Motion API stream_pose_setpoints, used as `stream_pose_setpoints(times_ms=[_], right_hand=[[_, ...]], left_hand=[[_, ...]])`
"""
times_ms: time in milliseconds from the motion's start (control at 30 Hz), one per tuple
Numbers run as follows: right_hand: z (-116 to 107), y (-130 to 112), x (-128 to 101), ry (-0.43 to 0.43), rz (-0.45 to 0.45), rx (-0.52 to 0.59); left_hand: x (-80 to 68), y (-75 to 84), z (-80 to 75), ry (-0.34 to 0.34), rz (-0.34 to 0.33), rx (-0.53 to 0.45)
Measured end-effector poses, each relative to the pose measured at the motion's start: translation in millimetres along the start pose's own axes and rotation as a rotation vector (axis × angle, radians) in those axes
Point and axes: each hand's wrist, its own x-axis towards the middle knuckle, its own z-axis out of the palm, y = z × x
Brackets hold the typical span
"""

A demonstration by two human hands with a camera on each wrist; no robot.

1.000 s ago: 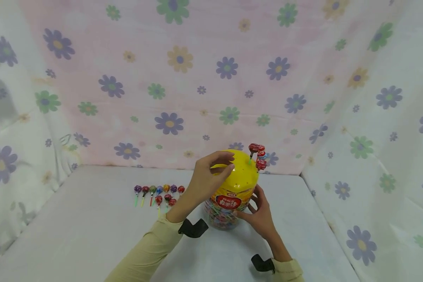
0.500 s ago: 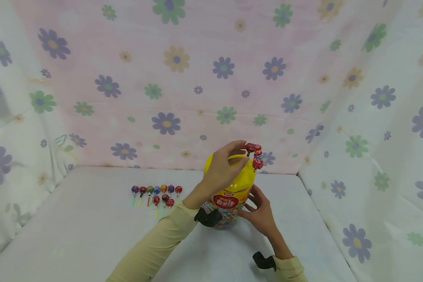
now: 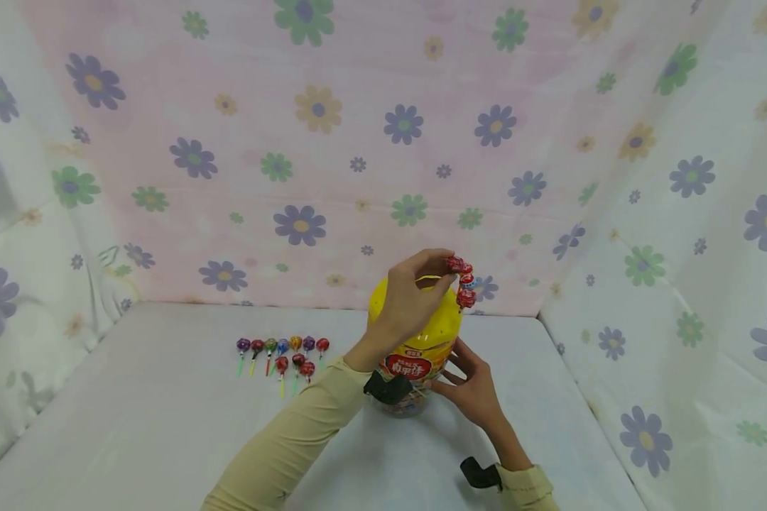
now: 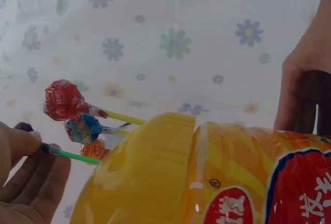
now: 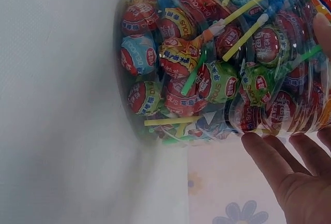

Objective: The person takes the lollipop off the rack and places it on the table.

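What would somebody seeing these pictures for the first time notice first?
Probably the yellow-topped jar packed with wrapped lollipops, standing mid-table between both hands. The left hand pinches the green stick of a lollipop at the jar's dome, beside three others stuck into it, while the right hand touches the jar's side with straight fingers. A neat row of loose lollipops lies to the left on the white table.

White table (image 3: 134, 426) with a jar and loose lollipops
A lollipop jar (image 3: 415, 355) with a yellow top stands upright on the table; well to the jar's left lies a row of lollipops (image 3: 281, 353), sticks pointing toward the viewer; three sit just in front of that row.
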Motion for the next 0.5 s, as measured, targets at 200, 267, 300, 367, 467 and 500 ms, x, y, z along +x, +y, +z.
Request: stream_pose_setpoints(times_ms=[200, 267, 300, 367, 467, 500], right_hand=[[1, 3, 0, -0.013, -0.01, -0.007], [1, 3, 0, -0.014, -0.016, -0.016], [1, 3, 1, -0.015, -0.023, -0.026], [1, 3, 1, -0.02, -0.036, -0.039], [-1, 4, 2, -0.03, -0.06, -0.069], [-2, 4, 2, -0.032, -0.066, -0.075]], left_hand=[[-6.3, 5.7, -11.5, 0.085, 0.125, -0.085], [-12.8, 8.7, -17.7, 0.087, 0.14, -0.087], [-16.6, 10.3, -21.2, 0.086, 0.142, -0.086], [-24.5, 13.8, -28.7, 0.084, 0.137, -0.077], [-36.6, 19.0, -41.1, 0.079, 0.115, -0.063], [-40.9, 19.4, -45.5, 0.079, 0.109, -0.062]])
